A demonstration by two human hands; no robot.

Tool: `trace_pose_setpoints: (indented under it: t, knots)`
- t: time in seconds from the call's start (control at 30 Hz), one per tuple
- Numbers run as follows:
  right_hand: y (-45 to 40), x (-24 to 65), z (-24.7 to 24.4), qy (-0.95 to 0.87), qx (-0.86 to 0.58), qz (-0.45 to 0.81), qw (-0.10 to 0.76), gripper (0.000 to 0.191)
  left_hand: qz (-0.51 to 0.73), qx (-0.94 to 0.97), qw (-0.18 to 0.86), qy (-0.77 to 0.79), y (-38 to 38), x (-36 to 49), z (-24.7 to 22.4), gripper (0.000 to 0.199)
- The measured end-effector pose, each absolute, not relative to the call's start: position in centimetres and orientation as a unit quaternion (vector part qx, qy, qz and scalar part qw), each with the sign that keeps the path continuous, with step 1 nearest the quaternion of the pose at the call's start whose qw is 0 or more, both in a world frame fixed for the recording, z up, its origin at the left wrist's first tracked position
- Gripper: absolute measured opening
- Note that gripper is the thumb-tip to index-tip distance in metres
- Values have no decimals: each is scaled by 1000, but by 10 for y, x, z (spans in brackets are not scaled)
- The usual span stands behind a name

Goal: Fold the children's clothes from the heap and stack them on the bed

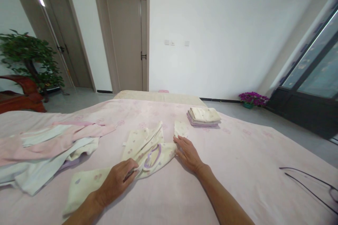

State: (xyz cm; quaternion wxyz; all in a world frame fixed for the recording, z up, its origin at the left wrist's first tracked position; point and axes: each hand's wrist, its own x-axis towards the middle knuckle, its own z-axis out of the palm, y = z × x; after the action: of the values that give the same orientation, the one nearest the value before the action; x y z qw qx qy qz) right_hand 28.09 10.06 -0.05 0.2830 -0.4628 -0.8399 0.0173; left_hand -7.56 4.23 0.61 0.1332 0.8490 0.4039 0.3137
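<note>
Pale pink floral sheeting (237, 172) forms the working surface. At the hands: my left hand (117, 177) pinches a cream, spot-printed cloth garment with lilac neck trim (141, 140) near its neckline; my right hand (188, 153) rests on its right side, fingers extended. The garment lies between and under both, partly spread, not yet folded. Beyond, right: a neat stack of folded cream and lilac cloth (204, 116), judged done. Left: a loose heap of pink and pale green clothing (60, 144), unfolded, judged outstanding.
</note>
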Motion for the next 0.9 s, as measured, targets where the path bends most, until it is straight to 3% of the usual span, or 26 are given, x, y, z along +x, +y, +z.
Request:
trace_pose_setpoints:
  t: [0.13,0.33,0.47,0.63,0.7,0.83,0.9]
  knots:
    - [98,277,5,-825,-486,27,288,41,300,878,128,350,36,-80,8,15]
    - [85,281,34,-861,-472,29,185,21,256,893,68,364,27,-113,7,21]
    - [79,283,52,-891,-424,44,155,21,254,875,37,411,28,-135,2,15]
    - [83,291,61,-885,-458,65,58,9,265,810,128,507,40,-139,25,27]
    - [87,298,71,-866,-481,62,119,14,282,766,166,553,49,-137,45,31]
    - [100,312,106,-769,-506,71,383,21,366,684,169,607,72,-129,97,40]
    - [103,315,129,-718,-513,124,454,23,385,692,180,584,80,-120,127,43]
